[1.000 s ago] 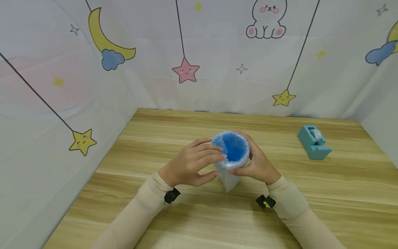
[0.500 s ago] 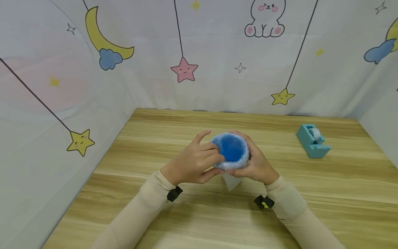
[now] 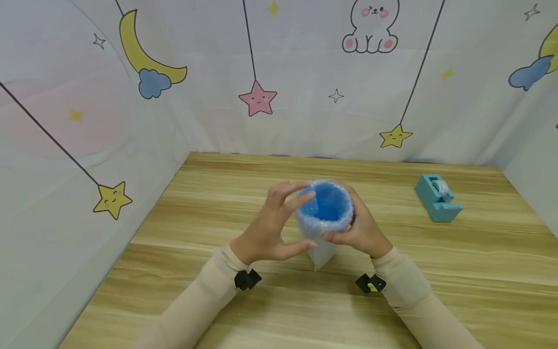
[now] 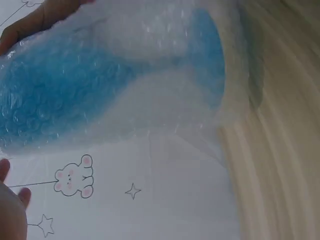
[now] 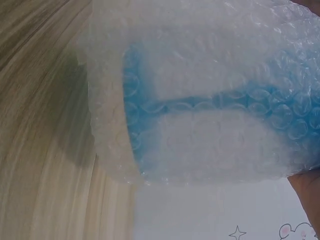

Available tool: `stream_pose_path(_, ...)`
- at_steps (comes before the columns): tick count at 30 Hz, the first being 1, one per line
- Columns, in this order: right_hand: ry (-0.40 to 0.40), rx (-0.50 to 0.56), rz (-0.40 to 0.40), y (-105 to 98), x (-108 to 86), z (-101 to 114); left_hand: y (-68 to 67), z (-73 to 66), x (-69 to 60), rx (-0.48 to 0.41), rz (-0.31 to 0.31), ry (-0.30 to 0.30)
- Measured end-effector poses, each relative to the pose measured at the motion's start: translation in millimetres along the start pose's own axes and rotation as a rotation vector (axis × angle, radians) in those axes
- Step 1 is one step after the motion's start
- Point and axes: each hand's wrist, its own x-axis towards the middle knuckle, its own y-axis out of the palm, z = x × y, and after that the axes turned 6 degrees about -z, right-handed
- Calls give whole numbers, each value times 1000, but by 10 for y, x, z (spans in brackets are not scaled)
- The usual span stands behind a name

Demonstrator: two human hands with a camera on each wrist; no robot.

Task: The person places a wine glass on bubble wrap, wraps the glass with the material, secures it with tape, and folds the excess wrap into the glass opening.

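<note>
A blue goblet is wrapped in bubble wrap, which rises around its mouth. Its narrow stem and flat base show through the wrap in both wrist views. In the head view I look down into the blue opening. My right hand grips the wrapped goblet from the right, thumb on the near side, other fingers mostly hidden behind it. My left hand is spread at the left of the rim. Its upper fingertips lie by the wrap's edge, and its thumb is held out low beside the wrap; whether they touch cannot be told.
A teal tape dispenser with a roll of clear tape stands at the right of the wood-grain table. White cloth printed with stars, a moon and a bunny hangs behind and along the sides.
My left fingers were bent in at the wrap's edge half a second ago; now they are raised and spread apart. The goblet has shifted slightly, and my right hand keeps its grip.
</note>
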Motion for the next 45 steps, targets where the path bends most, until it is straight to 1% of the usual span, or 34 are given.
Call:
stream_pose_path(4, 45, 19, -27, -3, 12, -2, 91, -14, -36, -252, 49, -350)
stream_pose_path(6, 82, 27, -28, 6, 16, -9, 136, 4, -56, -343, 78, -495)
stream_pose_path(7, 98, 29, -28, 12, 19, -13, 157, 20, -68, -379, 88, -548)
stream_pose_path(8, 114, 27, -27, 17, 22, -20, 174, 37, -78, -401, 96, -586)
stream_pose_path(10, 139, 24, -23, 26, 31, -34, 200, 76, -97, -436, 98, -642)
stream_pose_path(12, 158, 17, -23, 28, 41, -50, 221, 122, -108, -454, 96, -658)
stream_pose_path(16, 187, -5, -22, 11, 65, -85, 243, 204, -109, -481, 84, -662)
stream_pose_path(23, 215, -15, -44, -19, 142, -145, 290, 346, -52, -506, 72, -685)
stream_pose_path(28, 251, -24, -66, -39, 222, -206, 330, 457, -19, -527, 80, -719)
stream_pose_path(33, 285, -38, -94, -59, 303, -267, 364, 558, 10, -513, 92, -757)
stream_pose_path(36, 297, -39, -110, -79, 332, -296, 381, 598, 25, -489, 117, -791)
stream_pose_path(39, 310, -27, -112, -94, 341, -317, 396, 625, 34, -492, 138, -829)
stream_pose_path(42, 312, -22, -106, -102, 340, -337, 400, 635, 38, -517, 147, -849)
stream_pose_path(45, 299, -39, -96, -108, 334, -350, 394, 634, 40, -529, 148, -850)
